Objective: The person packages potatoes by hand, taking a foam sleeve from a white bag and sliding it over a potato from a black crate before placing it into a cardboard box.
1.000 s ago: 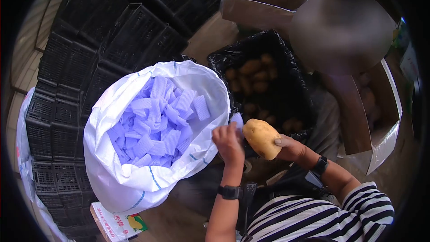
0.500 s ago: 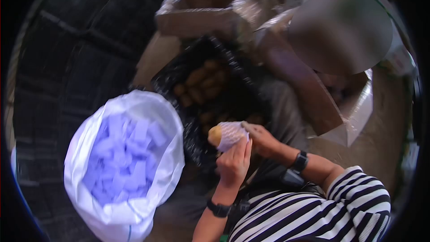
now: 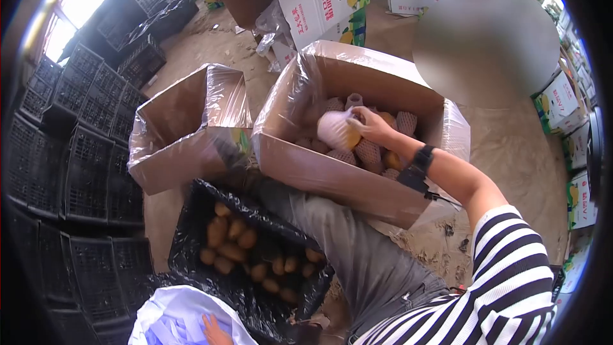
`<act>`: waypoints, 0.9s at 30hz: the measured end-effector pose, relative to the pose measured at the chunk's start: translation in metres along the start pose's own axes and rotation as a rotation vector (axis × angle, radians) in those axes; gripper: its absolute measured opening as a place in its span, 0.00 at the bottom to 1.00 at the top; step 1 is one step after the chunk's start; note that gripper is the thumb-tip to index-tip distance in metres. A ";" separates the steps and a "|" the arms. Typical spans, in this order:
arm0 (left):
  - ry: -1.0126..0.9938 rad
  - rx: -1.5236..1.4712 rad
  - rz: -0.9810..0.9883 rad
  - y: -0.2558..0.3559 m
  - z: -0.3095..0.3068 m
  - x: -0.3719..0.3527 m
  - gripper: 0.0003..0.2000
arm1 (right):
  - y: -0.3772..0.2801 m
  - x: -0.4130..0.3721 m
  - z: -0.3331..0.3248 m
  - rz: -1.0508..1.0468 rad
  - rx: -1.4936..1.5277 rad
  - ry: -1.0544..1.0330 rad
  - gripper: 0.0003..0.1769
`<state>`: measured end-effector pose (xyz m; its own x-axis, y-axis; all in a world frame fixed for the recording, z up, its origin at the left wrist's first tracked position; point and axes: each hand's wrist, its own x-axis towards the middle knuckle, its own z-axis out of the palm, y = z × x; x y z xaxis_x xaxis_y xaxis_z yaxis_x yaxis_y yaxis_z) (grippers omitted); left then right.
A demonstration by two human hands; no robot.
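Observation:
My right hand (image 3: 375,126) is closed on a yellow oval fruit (image 3: 338,131) in a white foam net sleeve, held over an open cardboard box (image 3: 345,188). Inside that box lie several more yellow fruits (image 3: 393,160), many in foam nets (image 3: 368,151). At the bottom edge, my left hand (image 3: 217,331) reaches into a white sack (image 3: 167,300) of flat, pale purple foam sleeves (image 3: 175,332). Its visible fingers are apart, with nothing seen in them. Between sack and box stands a crate lined with black plastic (image 3: 185,230), holding several bare yellow-brown fruits (image 3: 231,252).
A second open cardboard box (image 3: 172,160), edged with clear film, stands left of the fruit box. Stacked black crates (image 3: 89,166) line the left side. Printed cartons (image 3: 322,9) stand behind, with more cartons (image 3: 578,204) along the right. A blurred round patch hides the upper right.
The view has swung up towards the boxes. My right hand has carried the sleeved fruit from above the black-lined crate to the cardboard box. My left hand has left the fruit and entered the sack.

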<state>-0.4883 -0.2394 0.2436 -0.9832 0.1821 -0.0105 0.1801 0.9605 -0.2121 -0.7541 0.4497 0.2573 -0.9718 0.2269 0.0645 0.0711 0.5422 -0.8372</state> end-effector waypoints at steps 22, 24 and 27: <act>0.207 -0.226 -0.638 0.047 -0.067 0.015 0.18 | -0.153 0.112 0.179 -0.653 -0.701 -0.173 0.20; 0.213 -0.288 -0.758 0.051 -0.078 0.017 0.15 | -0.202 0.073 0.203 -0.929 -0.397 -0.126 0.15; 0.398 -0.403 -0.739 0.052 -0.079 0.020 0.10 | -0.242 0.000 0.275 -0.690 -0.144 -0.829 0.12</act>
<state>-0.4958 -0.1689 0.3099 -0.7835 -0.5175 0.3440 -0.4181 0.8485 0.3245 -0.8335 0.0961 0.3106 -0.6579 -0.7503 0.0650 -0.5754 0.4451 -0.6861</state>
